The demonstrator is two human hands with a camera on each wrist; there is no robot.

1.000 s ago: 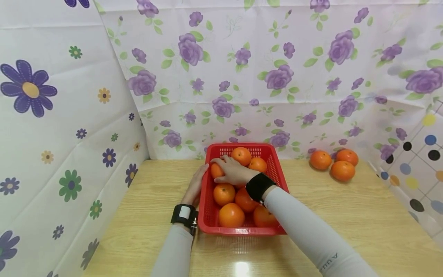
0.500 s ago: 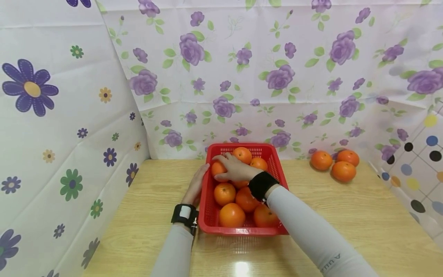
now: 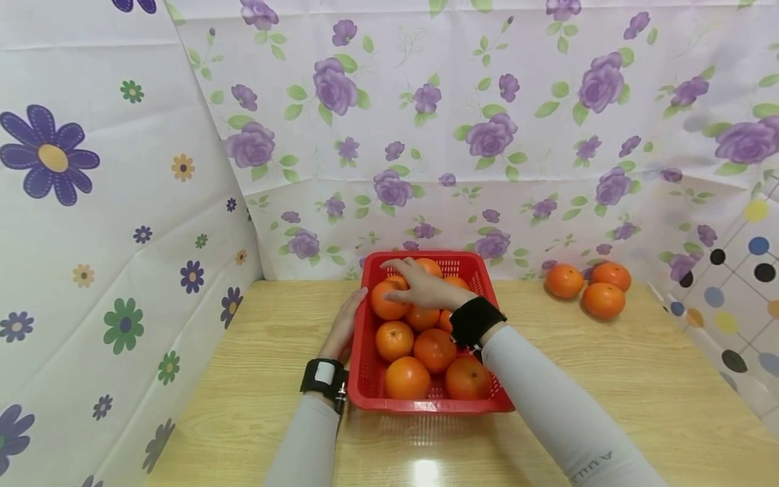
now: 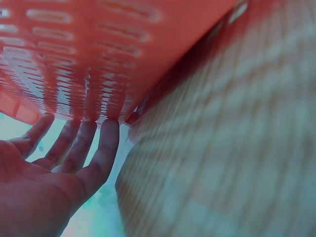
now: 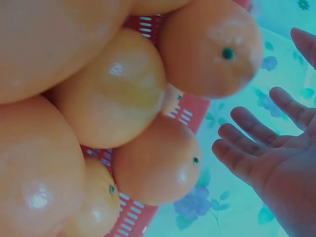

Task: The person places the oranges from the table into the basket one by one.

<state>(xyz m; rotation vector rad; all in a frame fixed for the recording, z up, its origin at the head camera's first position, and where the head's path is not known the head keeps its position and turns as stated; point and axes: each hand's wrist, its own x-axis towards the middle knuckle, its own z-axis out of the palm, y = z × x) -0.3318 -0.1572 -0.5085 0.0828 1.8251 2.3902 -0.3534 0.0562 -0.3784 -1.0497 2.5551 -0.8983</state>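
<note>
A red plastic basket [image 3: 420,406] holding several oranges stands on the table in the head view. My left hand [image 3: 343,326] lies along its left outer side; in the left wrist view the fingers [image 4: 104,143] are nearly straight, tips right at the slotted wall. Over the basket's back left part is my right hand [image 3: 425,287], fingers spread and loose, with an orange [image 3: 385,302] just below its thumb. In the right wrist view the right palm [image 5: 291,177] faces the oranges, with a gap between the fingers and the nearest orange [image 5: 210,54].
A group of 3 orange fruits [image 3: 602,300] sits at the back right of the wooden table [image 3: 608,379]. Flowered cloth [image 3: 389,135] hangs behind the table, and more patterned sheets line the left and right sides.
My right hand has let go of the orange at the basket's back left and risen slightly up and to the right, its fingers opening. The left hand has stayed at the basket's side.
</note>
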